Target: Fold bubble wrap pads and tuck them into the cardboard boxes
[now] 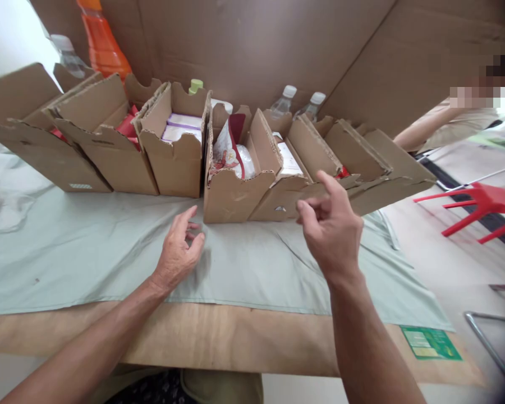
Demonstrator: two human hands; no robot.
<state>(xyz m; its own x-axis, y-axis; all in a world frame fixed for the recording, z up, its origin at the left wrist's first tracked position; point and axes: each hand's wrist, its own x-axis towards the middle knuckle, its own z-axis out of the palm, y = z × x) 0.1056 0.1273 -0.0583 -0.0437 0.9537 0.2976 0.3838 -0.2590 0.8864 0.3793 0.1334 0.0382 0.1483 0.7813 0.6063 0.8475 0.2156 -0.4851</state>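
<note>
A row of open cardboard boxes stands along the back of the cloth. My left hand [180, 247] hovers over the cloth in front of the middle boxes, fingers loosely apart and holding nothing. Higher up, my right hand [330, 224] is raised before the boxes on the right, index finger extended and nothing visible in its grasp. The middle cardboard box [227, 197] juts forward and holds a red and white bag [228, 148]. To its right, a cardboard box [267, 203] contains a white packet [289, 160]. Purple and white packs [183, 128] lie in a box to the left.
Behind the boxes stand an orange bottle [105, 47], clear bottles [284, 101] and a tall cardboard panel [235, 50]. A pale green cloth [109, 264] covers the wooden table [235, 336]. At right are a red stool [483, 205], a green card [431, 342] and another person's arm [425, 128].
</note>
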